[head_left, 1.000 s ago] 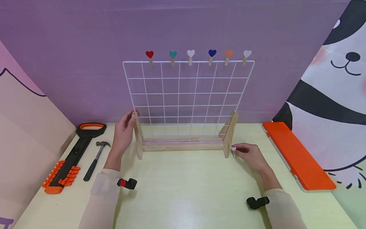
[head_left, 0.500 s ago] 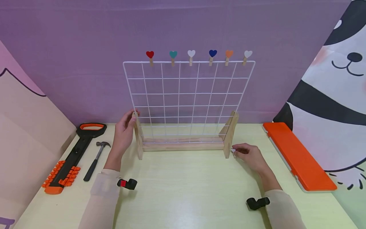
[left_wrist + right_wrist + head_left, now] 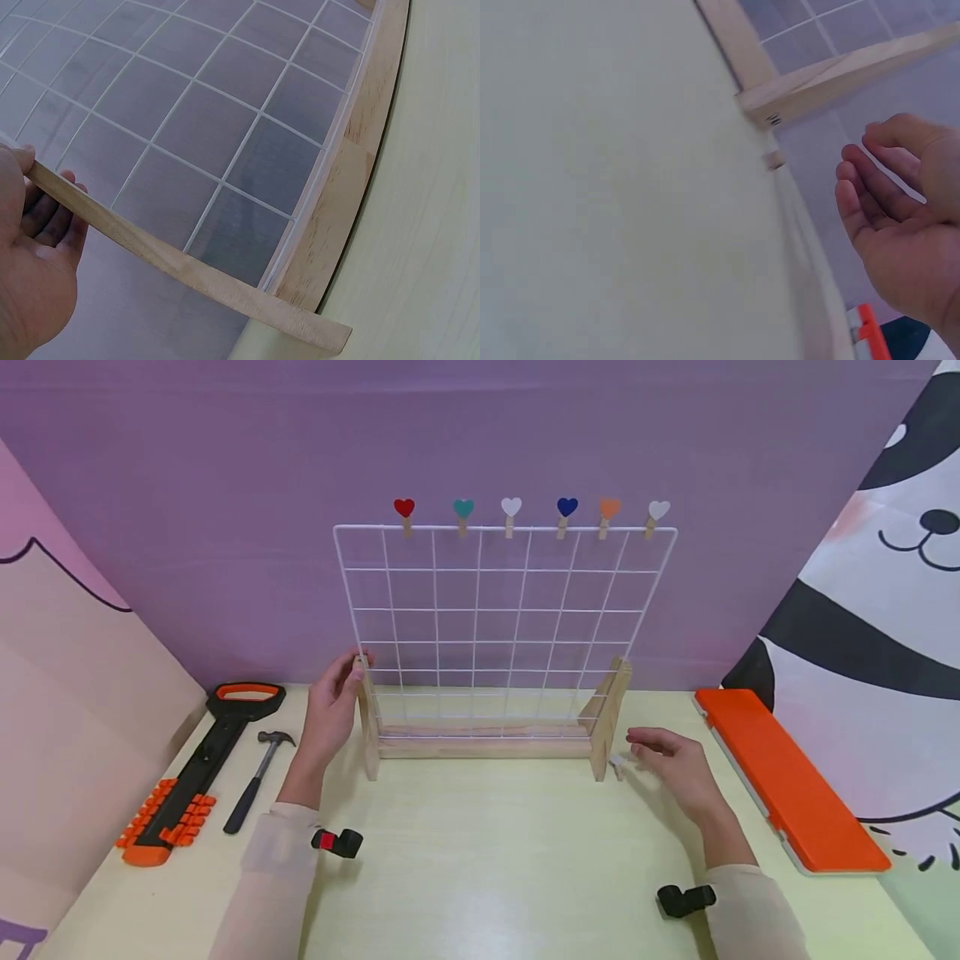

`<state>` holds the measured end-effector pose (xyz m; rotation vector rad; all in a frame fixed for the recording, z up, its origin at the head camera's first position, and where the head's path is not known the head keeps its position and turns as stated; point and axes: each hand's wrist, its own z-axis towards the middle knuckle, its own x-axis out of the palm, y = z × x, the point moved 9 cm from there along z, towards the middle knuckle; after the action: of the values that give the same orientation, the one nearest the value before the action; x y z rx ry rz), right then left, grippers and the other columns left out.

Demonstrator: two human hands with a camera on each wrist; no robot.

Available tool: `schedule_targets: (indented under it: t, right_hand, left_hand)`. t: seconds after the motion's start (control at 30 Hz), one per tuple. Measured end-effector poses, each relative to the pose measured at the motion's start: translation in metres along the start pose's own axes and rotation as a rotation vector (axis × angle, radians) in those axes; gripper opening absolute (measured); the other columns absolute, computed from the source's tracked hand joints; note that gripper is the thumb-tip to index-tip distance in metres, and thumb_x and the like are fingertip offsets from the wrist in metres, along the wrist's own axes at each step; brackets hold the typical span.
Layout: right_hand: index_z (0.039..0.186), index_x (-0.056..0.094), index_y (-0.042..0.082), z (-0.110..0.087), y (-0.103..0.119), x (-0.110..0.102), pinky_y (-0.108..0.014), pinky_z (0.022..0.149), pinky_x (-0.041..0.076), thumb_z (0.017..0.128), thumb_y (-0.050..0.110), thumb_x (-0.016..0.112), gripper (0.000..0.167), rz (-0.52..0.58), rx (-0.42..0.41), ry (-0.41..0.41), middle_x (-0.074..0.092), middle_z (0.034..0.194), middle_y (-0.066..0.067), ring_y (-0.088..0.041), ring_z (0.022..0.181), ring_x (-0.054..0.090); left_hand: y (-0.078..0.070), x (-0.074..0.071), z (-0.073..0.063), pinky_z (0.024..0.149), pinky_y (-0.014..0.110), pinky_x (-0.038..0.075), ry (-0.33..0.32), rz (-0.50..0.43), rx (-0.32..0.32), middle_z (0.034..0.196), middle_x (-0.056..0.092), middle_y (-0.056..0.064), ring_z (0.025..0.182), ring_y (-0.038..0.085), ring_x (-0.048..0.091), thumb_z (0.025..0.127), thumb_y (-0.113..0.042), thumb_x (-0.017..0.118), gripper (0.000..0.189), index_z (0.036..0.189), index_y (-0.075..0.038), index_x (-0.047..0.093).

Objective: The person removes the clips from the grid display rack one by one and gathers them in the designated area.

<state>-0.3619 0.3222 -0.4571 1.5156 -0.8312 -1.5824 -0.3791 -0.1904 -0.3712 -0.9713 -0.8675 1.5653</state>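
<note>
A white wire grid panel (image 3: 495, 610) stands upright in a wooden stand (image 3: 483, 747). My left hand (image 3: 333, 706) grips the top of the stand's left upright, with the thumb on one side and fingers on the other in the left wrist view. Just outside the right upright, a small wooden clothespin (image 3: 617, 767) with a white heart lies on the table. My right hand (image 3: 678, 772) hovers to the right of it, fingers loosely bent and holding nothing. Along the grid's top wire sits a row of heart clothespins, among them a red one (image 3: 405, 510) and a dark blue one (image 3: 567, 508).
On the left lie a claw hammer (image 3: 258, 782) and a black-and-orange tool (image 3: 201, 768) with orange pieces along its sides. A long orange case (image 3: 787, 777) lies at the right. A purple backdrop (image 3: 225, 485) hangs behind the table (image 3: 480, 860).
My right hand has let go of the white heart clothespin and drawn back to the right, its fingers loosened. The left hand keeps its grip. The head view has shifted slightly.
</note>
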Motion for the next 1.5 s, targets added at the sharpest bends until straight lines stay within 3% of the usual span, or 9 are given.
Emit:
schedule_targets:
  t: [0.17, 0.27, 0.47, 0.6, 0.87, 1.13, 1.5]
  right_hand:
    - [0.140, 0.061, 0.006, -0.001, 0.029, -0.013, -0.006, 0.090, 0.050, 0.105, 0.034, 0.061, 0.045, 0.043, -0.059, -0.037, 0.070, 0.120, 0.017, 0.005, 0.104, 0.066]
    - [0.139, 0.062, 0.006, -0.001, 0.051, -0.018, -0.007, 0.090, 0.050, 0.104, 0.032, 0.062, 0.043, 0.067, -0.098, -0.058, 0.069, 0.117, 0.021, 0.004, 0.103, 0.066]
    - [0.135, 0.061, -0.004, -0.001, 0.091, -0.025, -0.009, 0.090, 0.053, 0.103, 0.020, 0.065, 0.040, 0.129, -0.174, -0.074, 0.072, 0.113, 0.018, 0.002, 0.103, 0.068]
    - [0.133, 0.064, -0.002, -0.002, 0.118, -0.025, -0.010, 0.091, 0.053, 0.103, 0.021, 0.065, 0.038, 0.113, -0.220, -0.081, 0.073, 0.112, 0.017, 0.001, 0.103, 0.068]
    - [0.128, 0.066, -0.006, 0.000, 0.175, -0.023, -0.013, 0.093, 0.053, 0.100, 0.011, 0.068, 0.033, 0.216, -0.315, -0.027, 0.077, 0.113, 0.008, -0.009, 0.108, 0.069]
    - [0.129, 0.069, 0.007, 0.003, 0.224, -0.017, -0.012, 0.095, 0.052, 0.102, 0.024, 0.067, 0.033, 0.065, -0.330, -0.026, 0.075, 0.115, 0.011, -0.005, 0.110, 0.069]
    - [0.124, 0.072, 0.007, 0.013, 0.291, 0.003, -0.015, 0.093, 0.054, 0.099, 0.021, 0.070, 0.029, 0.088, -0.418, -0.005, 0.076, 0.113, 0.003, -0.009, 0.105, 0.071]
  left_hand:
    - [0.000, 0.002, -0.001, 0.113, 0.019, 0.041, -0.003, -0.014, 0.009, 0.145, 0.058, 0.023, 0.138, 0.022, 0.053, 0.110, -0.027, 0.049, 0.046, 0.150, -0.003, 0.050]
    - [0.000, 0.001, -0.001, 0.110, 0.015, 0.041, -0.012, -0.019, 0.013, 0.144, 0.058, 0.024, 0.137, 0.022, 0.054, 0.110, -0.027, 0.049, 0.046, 0.149, -0.002, 0.050]
    - [0.000, 0.002, 0.000, 0.109, 0.014, 0.042, -0.010, -0.027, 0.022, 0.144, 0.059, 0.024, 0.136, 0.021, 0.055, 0.110, -0.027, 0.050, 0.046, 0.149, -0.002, 0.050]
    - [-0.002, 0.002, 0.000, 0.108, 0.013, 0.042, -0.006, -0.027, 0.025, 0.144, 0.059, 0.024, 0.136, 0.021, 0.055, 0.110, -0.027, 0.050, 0.046, 0.149, -0.003, 0.050]
    - [-0.003, 0.003, 0.000, 0.108, 0.014, 0.042, -0.006, -0.037, 0.017, 0.143, 0.059, 0.023, 0.134, 0.020, 0.054, 0.110, -0.025, 0.050, 0.045, 0.148, -0.002, 0.051]
    - [-0.004, 0.007, 0.003, 0.105, 0.011, 0.042, -0.003, -0.063, 0.028, 0.143, 0.059, 0.025, 0.133, 0.019, 0.055, 0.110, -0.023, 0.051, 0.043, 0.147, -0.001, 0.052]
    - [-0.005, 0.000, 0.000, 0.105, 0.011, 0.042, 0.008, -0.021, 0.030, 0.142, 0.057, 0.026, 0.132, 0.018, 0.055, 0.110, -0.027, 0.049, 0.046, 0.148, 0.000, 0.050]
